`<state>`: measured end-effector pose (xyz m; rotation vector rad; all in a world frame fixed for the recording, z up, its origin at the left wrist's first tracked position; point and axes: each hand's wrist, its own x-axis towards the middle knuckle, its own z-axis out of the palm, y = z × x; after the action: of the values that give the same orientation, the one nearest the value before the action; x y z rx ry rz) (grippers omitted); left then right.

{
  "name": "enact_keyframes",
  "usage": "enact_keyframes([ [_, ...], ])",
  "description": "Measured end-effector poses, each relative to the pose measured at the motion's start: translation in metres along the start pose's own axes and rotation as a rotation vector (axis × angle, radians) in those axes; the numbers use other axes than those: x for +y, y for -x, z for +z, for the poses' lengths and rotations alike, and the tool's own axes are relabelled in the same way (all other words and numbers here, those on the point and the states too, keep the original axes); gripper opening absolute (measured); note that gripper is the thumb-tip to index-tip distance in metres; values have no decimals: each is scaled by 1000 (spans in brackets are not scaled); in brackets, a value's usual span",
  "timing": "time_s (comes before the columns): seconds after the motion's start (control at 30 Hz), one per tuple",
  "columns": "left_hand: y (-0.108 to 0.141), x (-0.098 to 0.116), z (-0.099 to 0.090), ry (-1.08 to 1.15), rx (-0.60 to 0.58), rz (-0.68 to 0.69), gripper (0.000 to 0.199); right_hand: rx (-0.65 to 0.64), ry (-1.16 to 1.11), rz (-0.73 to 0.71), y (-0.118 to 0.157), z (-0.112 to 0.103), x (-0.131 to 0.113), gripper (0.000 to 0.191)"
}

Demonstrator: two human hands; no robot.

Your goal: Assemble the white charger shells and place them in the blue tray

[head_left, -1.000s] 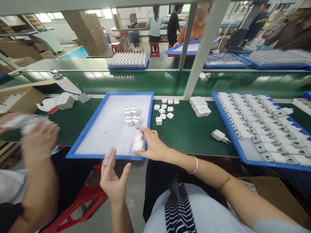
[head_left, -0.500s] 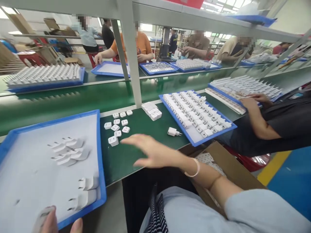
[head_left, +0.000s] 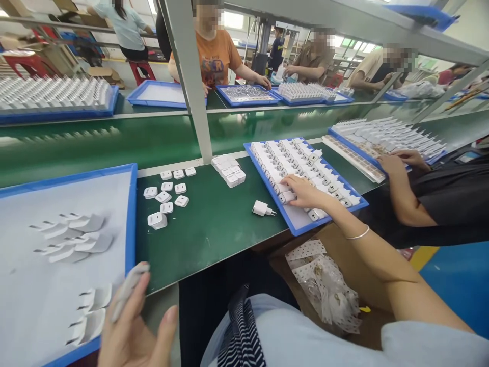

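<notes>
My right hand [head_left: 303, 192] reaches into the right blue tray [head_left: 300, 230], fingers closed round a white plug charger [head_left: 286, 197] at the near end of a row. Rows of similar white chargers fill most of that tray. At the lower left, my left hand [head_left: 132, 318] holds nothing, its thumb and fingers apart; a grey cover sits on one finger. Beside it is the left blue tray [head_left: 131, 214], with several white chargers [head_left: 91, 242] lying prongs to the left. A single charger [head_left: 262, 208] lies on the green table between the trays.
Several small white caps [head_left: 167, 207] and a block of white pieces [head_left: 229, 171] lie on the green table [head_left: 206, 239]. A metal post [head_left: 194, 112] rises behind them. Below the edge stands a carton [head_left: 344, 255] with plastic bags. A co-worker's hands [head_left: 397, 160] work at the right.
My right hand has moved right from over the table to the right tray and closed on a charger there. My left hand has come up further into view. The view has shifted rightward.
</notes>
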<state>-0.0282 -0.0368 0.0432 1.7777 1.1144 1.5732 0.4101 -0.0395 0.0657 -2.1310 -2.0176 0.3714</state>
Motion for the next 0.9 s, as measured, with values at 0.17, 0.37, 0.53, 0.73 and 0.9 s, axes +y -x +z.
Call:
enact_keyframes([
  [0.17, 1, 5, 38, 9, -281, -41, 66, -11, 8, -47, -1, 3, 4, 55],
  [0.37, 7, -2, 69, 36, -442, -154, 61, 70, -16, -25, 11, -2, 10, 53],
  [0.53, 18, 6, 95, 337, -397, -384, 65, 499, -279, 45, 40, 23, -75, 68],
  [0.73, 16, 31, 104, 615, -292, -579, 70, 743, -694, -52, 52, 91, -212, 68],
  [0.9, 0, 46, 75, 588, -142, -729, 47, 544, -782, -300, 53, 93, -240, 72],
])
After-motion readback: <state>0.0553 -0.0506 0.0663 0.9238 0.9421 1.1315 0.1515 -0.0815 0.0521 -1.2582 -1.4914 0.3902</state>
